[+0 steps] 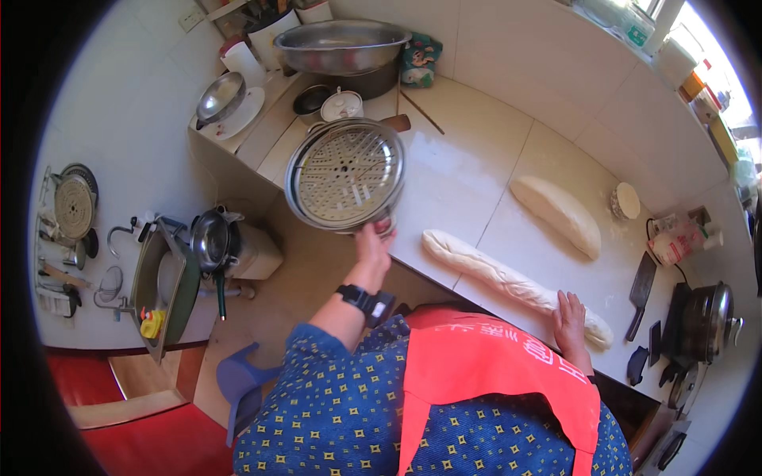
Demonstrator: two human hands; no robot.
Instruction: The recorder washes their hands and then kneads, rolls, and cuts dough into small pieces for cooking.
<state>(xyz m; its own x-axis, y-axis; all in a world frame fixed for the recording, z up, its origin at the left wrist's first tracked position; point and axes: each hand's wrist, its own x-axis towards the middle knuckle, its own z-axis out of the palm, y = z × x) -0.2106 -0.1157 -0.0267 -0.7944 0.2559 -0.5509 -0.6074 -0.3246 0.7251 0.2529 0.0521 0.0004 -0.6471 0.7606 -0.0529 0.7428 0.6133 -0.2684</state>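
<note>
My left hand grips the near side handle of a metal steamer pot with a perforated steamer plate in its top. The pot is at the counter's left front edge; whether it rests there is unclear. My right hand lies on the right part of a long roll of dough, near the counter's front edge. Behind the roll sits a thicker loaf-shaped piece of dough. A cleaver lies to the right of both pieces. A small patterned cup stands beyond the thicker dough.
A large metal basin, a white lidded pot and a metal bowl stand at the back left. At the right is a lidded cooking pot. A sink and a blue plastic stool are at the left.
</note>
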